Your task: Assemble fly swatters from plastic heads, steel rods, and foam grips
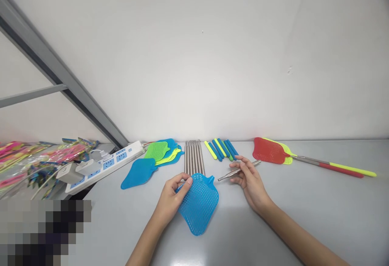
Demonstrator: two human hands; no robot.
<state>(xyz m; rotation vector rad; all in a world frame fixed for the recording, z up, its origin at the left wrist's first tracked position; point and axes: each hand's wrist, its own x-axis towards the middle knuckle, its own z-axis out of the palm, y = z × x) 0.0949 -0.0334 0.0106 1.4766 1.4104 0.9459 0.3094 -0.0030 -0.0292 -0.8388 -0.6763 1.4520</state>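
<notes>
Between thumb and fingers, my left hand [174,196] pinches the upper left edge of a blue fly swatter head [199,205], its short neck pointing up and right. My right hand [249,181] grips a metal telescopic rod [232,173], tilted with its lower left end close to that neck but apart from it. Behind the blue head lies a row of several metal rods [193,156], their near ends hidden by it. To their right are several blue, yellow and green handle sleeves [219,149].
Loose swatter heads [158,151] in green, yellow and blue lie left of the rods, with another blue head [138,172] nearer. Two whole swatters [269,151], red and yellow, lie right. A power strip [106,168] with plugs and packaged goods [45,160] fill the far left. A wall rises behind.
</notes>
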